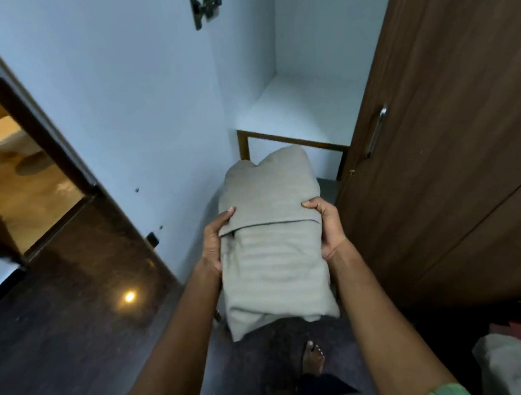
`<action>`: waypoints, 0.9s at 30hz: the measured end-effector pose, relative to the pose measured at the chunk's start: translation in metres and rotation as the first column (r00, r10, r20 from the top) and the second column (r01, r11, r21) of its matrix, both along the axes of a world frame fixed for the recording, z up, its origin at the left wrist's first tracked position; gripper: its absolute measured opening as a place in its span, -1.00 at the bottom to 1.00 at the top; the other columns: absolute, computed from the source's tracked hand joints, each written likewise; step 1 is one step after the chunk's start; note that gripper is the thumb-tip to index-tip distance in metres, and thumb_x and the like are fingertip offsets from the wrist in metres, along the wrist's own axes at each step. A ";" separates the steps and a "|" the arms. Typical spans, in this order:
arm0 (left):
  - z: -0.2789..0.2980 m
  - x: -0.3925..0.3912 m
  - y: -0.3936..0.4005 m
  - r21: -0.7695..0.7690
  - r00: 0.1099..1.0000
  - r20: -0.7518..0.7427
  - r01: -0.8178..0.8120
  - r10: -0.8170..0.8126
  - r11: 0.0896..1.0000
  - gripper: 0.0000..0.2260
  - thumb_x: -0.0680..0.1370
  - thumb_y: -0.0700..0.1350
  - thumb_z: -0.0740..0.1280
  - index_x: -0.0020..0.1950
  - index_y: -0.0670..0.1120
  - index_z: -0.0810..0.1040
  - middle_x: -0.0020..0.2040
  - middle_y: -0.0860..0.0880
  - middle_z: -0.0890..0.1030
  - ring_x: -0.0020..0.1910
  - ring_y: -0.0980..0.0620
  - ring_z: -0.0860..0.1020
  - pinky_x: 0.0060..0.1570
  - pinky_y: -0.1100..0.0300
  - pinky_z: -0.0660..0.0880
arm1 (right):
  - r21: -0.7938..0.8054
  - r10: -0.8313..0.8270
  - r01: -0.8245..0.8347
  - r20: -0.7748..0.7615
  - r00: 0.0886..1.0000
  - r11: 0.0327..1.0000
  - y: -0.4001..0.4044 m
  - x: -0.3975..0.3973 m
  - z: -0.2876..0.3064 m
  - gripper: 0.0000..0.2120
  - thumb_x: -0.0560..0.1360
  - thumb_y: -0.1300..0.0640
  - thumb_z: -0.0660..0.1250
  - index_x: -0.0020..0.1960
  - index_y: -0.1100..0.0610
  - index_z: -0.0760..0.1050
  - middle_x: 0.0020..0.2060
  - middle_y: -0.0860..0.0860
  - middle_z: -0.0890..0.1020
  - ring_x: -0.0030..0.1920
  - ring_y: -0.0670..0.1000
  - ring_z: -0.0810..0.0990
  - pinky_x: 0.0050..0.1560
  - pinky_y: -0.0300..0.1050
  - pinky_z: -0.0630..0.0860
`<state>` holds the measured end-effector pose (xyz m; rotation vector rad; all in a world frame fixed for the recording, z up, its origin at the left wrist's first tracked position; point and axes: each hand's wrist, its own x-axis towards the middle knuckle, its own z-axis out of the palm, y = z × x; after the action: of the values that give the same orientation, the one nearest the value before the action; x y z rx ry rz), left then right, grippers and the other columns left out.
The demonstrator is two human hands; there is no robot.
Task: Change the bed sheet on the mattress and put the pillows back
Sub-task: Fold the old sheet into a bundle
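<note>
A pale grey pillow (272, 243) is held out in front of the body at the centre of the view, carried above a dark floor (60, 340). It is clasped from both sides: the left hand (214, 242) is curled round its edge at nine o'clock, and the right hand (328, 229) is curled round its edge at three o'clock. Both grips sit at about the middle of its length, just where a folded flap of the cover crosses it, with fingertips laid over the top face. Neither hand is nearer than the other; the pillow lies evenly between them.

The long axis of the pillow runs from six o'clock to twelve o'clock, straight away from the body. Its far end points toward a white shelf (301, 105) in a wall niche at twelve o'clock, and its near end hangs above a bare foot (312, 359).

A brown wardrobe door (453, 149) is seen from one to four o'clock, and an open doorway (7, 162) into a lit bathroom at nine to ten o'clock. White bedding (519, 366) is glimpsed at five o'clock, low and to the right. A turn toward that side is judged likely to be needed if the pillow is to be laid on the bed; the mattress itself cannot be seen.
</note>
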<state>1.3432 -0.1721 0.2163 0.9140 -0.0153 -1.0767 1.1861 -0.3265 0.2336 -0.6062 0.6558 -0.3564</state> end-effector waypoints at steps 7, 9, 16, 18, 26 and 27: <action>0.046 0.085 -0.101 0.156 0.961 0.272 0.008 -0.050 0.988 -0.76 0.56 -0.18 0.33 0.17 -0.22 0.65 -0.01 -0.11 0.71 -0.04 -0.07 0.67 0.00 0.12 0.58 | -0.093 -0.041 0.038 -0.031 0.999 0.995 -0.095 0.072 0.010 -0.50 0.34 0.08 0.42 0.26 0.20 0.62 0.05 0.21 0.68 0.03 0.21 0.65 0.20 0.17 0.57; 0.052 0.107 -0.132 0.143 0.951 0.305 0.016 -0.059 0.990 -0.80 0.58 -0.18 0.32 0.14 -0.20 0.65 -0.03 -0.10 0.72 -0.05 -0.05 0.67 -0.05 0.13 0.58 | -0.141 -0.071 0.064 -0.043 0.997 0.988 -0.129 0.095 0.013 -0.39 0.28 0.08 0.47 0.31 0.25 0.59 0.10 0.25 0.68 0.03 0.22 0.65 0.17 0.20 0.59; 0.045 0.182 -0.250 0.108 0.933 0.346 0.067 -0.100 0.992 -0.59 0.55 -0.18 0.39 0.42 -0.13 0.52 0.19 -0.15 0.69 0.06 -0.09 0.70 -0.06 0.09 0.65 | -0.480 -0.333 0.244 -0.107 0.937 0.843 -0.252 0.161 0.018 -0.22 0.24 -0.02 0.62 0.38 0.08 0.41 0.16 0.10 0.63 0.08 0.14 0.67 0.06 0.11 0.65; 0.043 0.203 -0.284 0.110 0.921 0.371 0.085 -0.120 0.990 -0.46 0.49 -0.17 0.47 0.47 -0.08 0.48 0.32 -0.17 0.62 0.20 -0.15 0.65 0.10 -0.02 0.63 | -0.464 -0.332 0.258 -0.082 0.940 0.847 -0.283 0.175 0.013 -0.18 0.16 -0.03 0.64 0.37 0.08 0.46 0.16 0.11 0.66 0.09 0.17 0.69 0.12 0.23 0.65; 0.070 0.273 -0.412 0.063 0.886 0.403 0.222 -0.229 0.973 -0.55 0.56 -0.12 0.40 0.44 -0.19 0.51 0.28 -0.19 0.64 0.12 -0.10 0.67 -0.01 0.11 0.64 | -0.536 -0.464 0.363 -0.062 0.884 0.762 -0.392 0.247 0.005 -0.12 0.07 -0.12 0.61 0.32 0.19 0.53 0.16 0.13 0.67 0.10 0.16 0.68 0.04 0.01 0.64; 0.075 0.284 -0.429 0.058 0.871 0.414 0.263 -0.263 0.963 -0.53 0.56 -0.11 0.41 0.45 -0.20 0.51 0.30 -0.19 0.63 0.16 -0.12 0.66 0.04 0.09 0.64 | -0.553 -0.487 0.381 -0.053 0.872 0.741 -0.405 0.257 0.012 -0.14 0.10 -0.10 0.58 0.33 0.22 0.51 0.17 0.12 0.66 0.10 0.14 0.66 0.00 -0.06 0.60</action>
<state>1.6274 -0.6006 0.2910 1.1532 -0.5122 -1.1102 1.4429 -0.7318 0.2458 -1.0269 0.9013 -0.9556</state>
